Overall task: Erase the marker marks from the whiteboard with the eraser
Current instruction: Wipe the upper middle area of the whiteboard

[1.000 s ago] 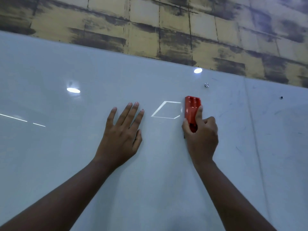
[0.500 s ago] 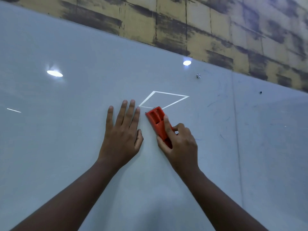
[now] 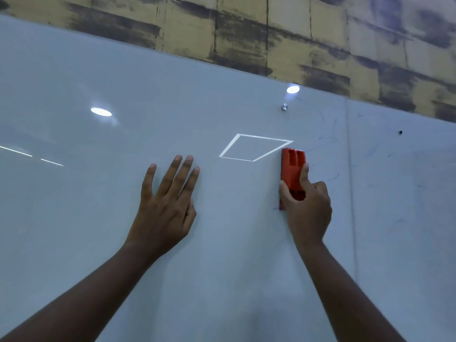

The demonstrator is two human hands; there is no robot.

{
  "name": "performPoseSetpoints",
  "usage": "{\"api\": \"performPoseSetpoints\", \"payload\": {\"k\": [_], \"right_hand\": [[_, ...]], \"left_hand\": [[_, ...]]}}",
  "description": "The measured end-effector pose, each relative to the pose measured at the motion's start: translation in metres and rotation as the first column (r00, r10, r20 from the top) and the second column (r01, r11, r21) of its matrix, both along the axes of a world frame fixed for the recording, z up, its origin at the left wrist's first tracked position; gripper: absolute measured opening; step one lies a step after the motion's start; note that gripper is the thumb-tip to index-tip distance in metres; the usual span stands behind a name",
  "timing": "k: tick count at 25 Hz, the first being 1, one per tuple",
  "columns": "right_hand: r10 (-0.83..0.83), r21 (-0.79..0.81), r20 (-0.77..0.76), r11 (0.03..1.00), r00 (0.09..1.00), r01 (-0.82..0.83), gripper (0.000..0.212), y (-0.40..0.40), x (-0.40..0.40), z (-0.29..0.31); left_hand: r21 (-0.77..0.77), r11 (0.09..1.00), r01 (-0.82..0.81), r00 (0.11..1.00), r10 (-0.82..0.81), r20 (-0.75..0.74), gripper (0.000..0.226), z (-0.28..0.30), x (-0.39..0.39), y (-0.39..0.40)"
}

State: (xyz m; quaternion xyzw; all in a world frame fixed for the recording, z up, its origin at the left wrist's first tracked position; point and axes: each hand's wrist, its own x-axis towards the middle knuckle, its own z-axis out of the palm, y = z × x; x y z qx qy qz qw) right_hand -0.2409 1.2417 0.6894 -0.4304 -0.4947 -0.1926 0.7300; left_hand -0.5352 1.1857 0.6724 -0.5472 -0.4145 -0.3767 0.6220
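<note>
Your left hand (image 3: 164,213) lies flat against the whiteboard (image 3: 74,218), palm down, fingers straight and only slightly parted, the thumb tucked along the side of the palm; it holds nothing. Above and to its left, two bright oval reflections (image 3: 101,111) and short white streaks (image 3: 51,162) show on the glossy surface. To the right of the fingertips, a white four-sided outline (image 3: 255,147) appears on the board; whether it is a drawn mark or a reflection cannot be told. Just beside that outline's right corner stands the red eraser (image 3: 292,166), upright and pressed to the board, its upper end free and its lower end covered by your grip. Your right hand (image 3: 307,206) holds the eraser: thumb on its left edge, index finger laid along its right side, remaining fingers curled behind. A small metal stud (image 3: 284,107) sits above it. Farther right, faint blue marker marks (image 3: 328,141) scatter over the board on both sides of a vertical panel seam (image 3: 350,183). A mottled yellow-and-dark wall (image 3: 296,33) runs above the board's top edge.
</note>
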Motion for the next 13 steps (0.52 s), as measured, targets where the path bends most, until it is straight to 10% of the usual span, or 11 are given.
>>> {"api": "performPoseSetpoints", "payload": {"k": [13], "right_hand": [[-0.091,0.218,0.576,0.975,0.812,-0.046,0.067,-0.005,-0.023,-0.084]], "left_hand": [[-0.052,0.999,0.008,0.990,0.000,0.141,0.070,-0.047,0.060,0.018]]}}
